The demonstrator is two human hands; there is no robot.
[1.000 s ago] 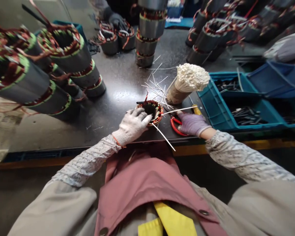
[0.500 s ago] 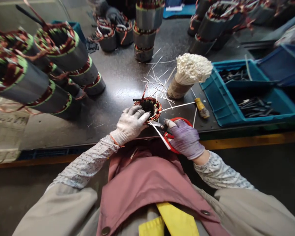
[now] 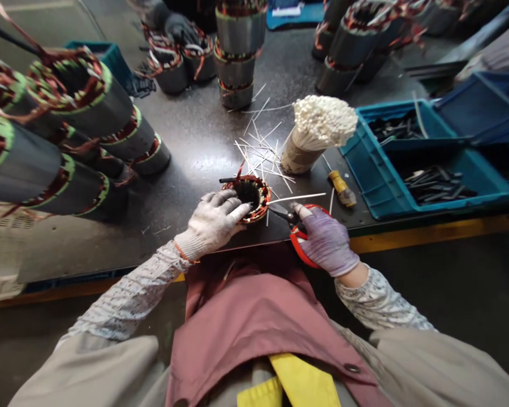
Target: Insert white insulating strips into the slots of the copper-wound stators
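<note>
A small wound motor stator [image 3: 263,210], ringed with copper-red windings and with a black-sleeved lead at its far side, stands on the dark bench before me. My left hand [image 3: 216,219], in a white glove with grey fingertips, grips its left near rim, fingers reaching over the opening. In a purple glove, my right hand [image 3: 328,242] is closed around red-handled scissors [image 3: 299,244]. Their blades point left at the stator's right rim, where a white tie cord [image 3: 299,197] sticks out to the right. Whether the blades touch the cord I cannot tell.
Loose white cords [image 3: 263,158] lie behind the stator, beside a bundle of white cords [image 3: 318,127] in a brown holder. A yellow-handled tool [image 3: 342,189] lies by teal bins [image 3: 365,186] of dark sleeves. Stacked stators [image 3: 82,164] crowd the left; others stand at the back.
The scissors have gone from the stator's near side to its right rim. The long white cord end that hung near the blades no longer shows there. My view has shifted slightly right.
</note>
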